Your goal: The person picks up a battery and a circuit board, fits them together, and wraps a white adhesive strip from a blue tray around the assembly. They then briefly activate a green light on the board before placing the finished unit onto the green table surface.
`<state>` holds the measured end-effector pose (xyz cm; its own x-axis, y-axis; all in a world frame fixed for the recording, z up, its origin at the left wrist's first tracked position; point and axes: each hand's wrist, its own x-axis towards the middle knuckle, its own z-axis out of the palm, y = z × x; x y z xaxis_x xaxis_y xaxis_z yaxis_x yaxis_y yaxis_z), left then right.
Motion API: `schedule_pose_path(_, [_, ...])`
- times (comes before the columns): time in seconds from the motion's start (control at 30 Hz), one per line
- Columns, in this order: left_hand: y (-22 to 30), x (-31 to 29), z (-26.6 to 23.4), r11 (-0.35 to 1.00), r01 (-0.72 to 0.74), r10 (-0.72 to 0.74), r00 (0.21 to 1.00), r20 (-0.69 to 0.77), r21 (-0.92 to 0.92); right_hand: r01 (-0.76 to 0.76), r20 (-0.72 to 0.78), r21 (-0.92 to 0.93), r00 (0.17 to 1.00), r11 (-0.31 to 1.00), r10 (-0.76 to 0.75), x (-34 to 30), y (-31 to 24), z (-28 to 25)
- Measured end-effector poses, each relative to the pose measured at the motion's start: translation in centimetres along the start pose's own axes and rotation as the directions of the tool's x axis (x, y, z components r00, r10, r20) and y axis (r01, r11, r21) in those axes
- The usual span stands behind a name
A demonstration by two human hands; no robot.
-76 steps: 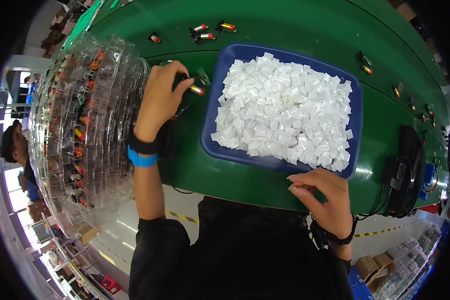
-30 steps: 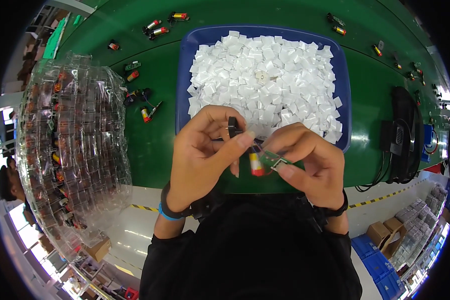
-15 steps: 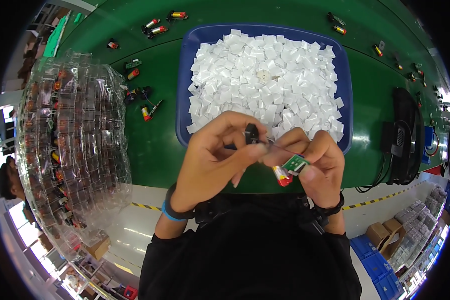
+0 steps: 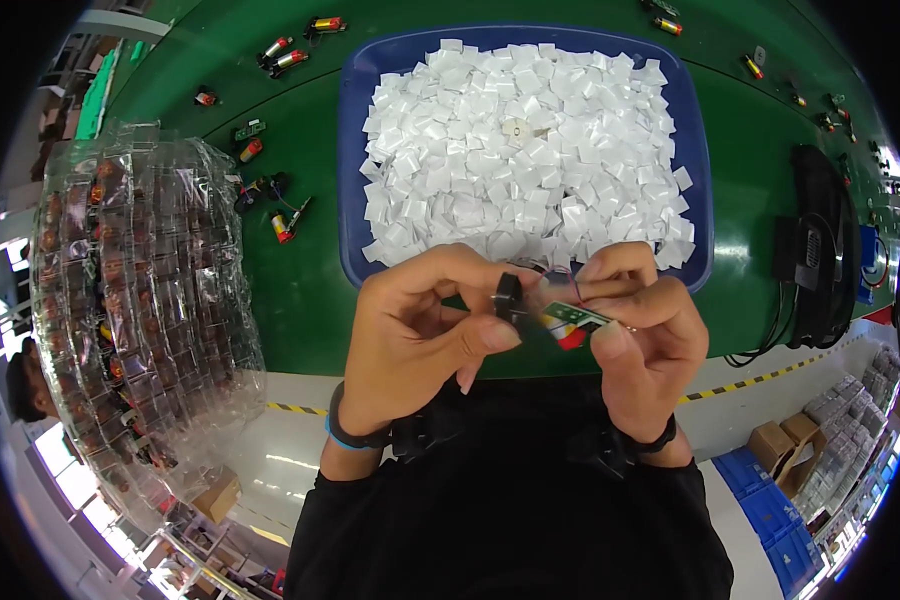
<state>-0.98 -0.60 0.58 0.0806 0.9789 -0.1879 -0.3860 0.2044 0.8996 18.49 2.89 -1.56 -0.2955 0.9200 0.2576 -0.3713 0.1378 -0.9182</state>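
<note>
My left hand (image 4: 400, 340) is closed, its thumb and fingers round a small black round part (image 4: 510, 295). My right hand (image 4: 655, 350) pinches a small green circuit board (image 4: 574, 314) between thumb and fingers, the board tilted nearly edge-on. Just below the board shows a red, yellow and white battery cell (image 4: 570, 338), partly hidden and blurred. Thin wires run close to the right fingers; where they end is hidden. Both hands are held close together above the near edge of a blue tray (image 4: 350, 190), which is heaped with small white square pieces (image 4: 520, 160).
Several battery-and-board assemblies (image 4: 284, 225) lie on the green table (image 4: 300, 310), left and right of the tray. At left stands a stack of clear plastic blister trays (image 4: 150, 300). A black device with cables (image 4: 810, 250) sits at right. Blue crates (image 4: 770, 510) stand on the floor.
The circuit board has turned from face-on to nearly edge-on in my right hand. My left thumb has slid lower beside the black part. The whole view has shifted slightly.
</note>
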Motion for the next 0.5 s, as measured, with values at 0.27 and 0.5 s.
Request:
schedule_pose_path(0.27, [-0.71,-0.15,0.07,0.999,0.023,-0.024,1.0,-0.016,-0.04,-0.059,-0.093,-0.101,0.994,0.993,0.049,-0.27,-0.44,0.49])
schedule_pose_path(0.5, [-0.59,-0.18,0.03,0.999,0.008,-0.008,1.0,-0.007,0.04,-0.072,-0.08,-0.122,0.995,0.99,0.062,-0.31,-0.51,0.4])
